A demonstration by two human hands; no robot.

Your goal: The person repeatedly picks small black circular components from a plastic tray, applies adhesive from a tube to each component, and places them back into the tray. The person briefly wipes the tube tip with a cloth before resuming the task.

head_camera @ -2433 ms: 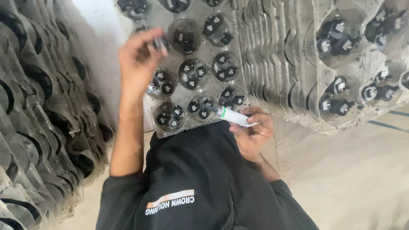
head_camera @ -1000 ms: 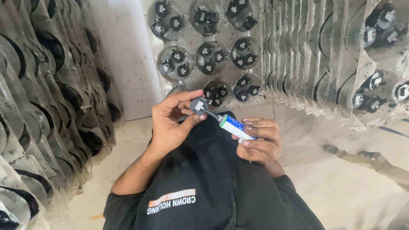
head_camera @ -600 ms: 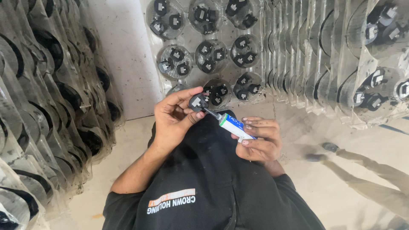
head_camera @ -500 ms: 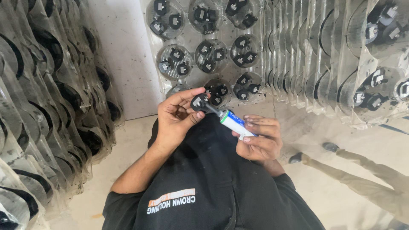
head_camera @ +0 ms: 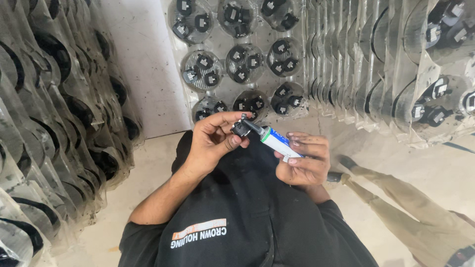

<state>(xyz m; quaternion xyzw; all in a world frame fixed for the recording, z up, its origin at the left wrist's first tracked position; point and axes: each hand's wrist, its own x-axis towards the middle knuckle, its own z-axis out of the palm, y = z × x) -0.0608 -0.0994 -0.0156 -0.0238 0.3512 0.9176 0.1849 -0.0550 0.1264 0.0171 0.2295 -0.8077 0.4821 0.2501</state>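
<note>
A small black part (head_camera: 241, 128) was pinched between the thumb and curled fingertips of the left hand (head_camera: 213, 143), held up in front of the chest over the black shirt (head_camera: 237, 212). A white and green tube (head_camera: 277, 142) was gripped in the right hand (head_camera: 304, 163), with the fingers wrapped and pressed together around its body and the thumb laid along it. The tube's dark nozzle was set against the part, so the two were touching between the hands. The tube was tilted, its nozzle end higher and toward the left hand. The fingertips of the right hand were seen to be smudged dark. Just beyond the hands a clear plastic tray (head_camera: 237, 64) was propped upright against the wall, its round pockets each filled with several similar black parts. More trays (head_camera: 376, 59) were stacked on edge to the right of it, and further stacks (head_camera: 49, 123) were leaned along the left side. At the lower right, another person's trouser leg (head_camera: 405, 207) and shoe (head_camera: 346, 162) were seen on the pale floor (head_camera: 148, 168), well apart from the hands.
</note>
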